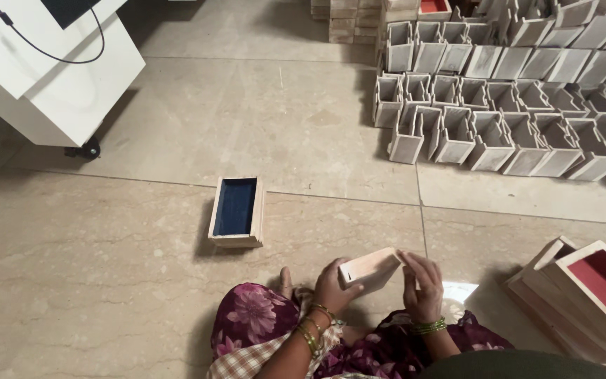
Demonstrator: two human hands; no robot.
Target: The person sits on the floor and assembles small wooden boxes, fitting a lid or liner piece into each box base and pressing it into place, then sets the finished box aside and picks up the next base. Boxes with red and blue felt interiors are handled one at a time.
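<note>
I sit on the floor and hold a small pale wooden box point(373, 269) over my lap with both hands. My left hand point(332, 288) grips its near left end, where a short dark slot shows. My right hand point(422, 284) clasps its right end with fingers curled over the top. A similar wooden box with a dark blue lining point(236, 208) lies open side up on the stone floor, ahead and to the left, apart from both hands.
Rows of several unlined pale wooden boxes point(499, 105) stand on the floor at the far right. A stack of wooden boxes, the top one lined red point(601, 288), sits at my right. A white wheeled cabinet point(57, 77) stands at the far left.
</note>
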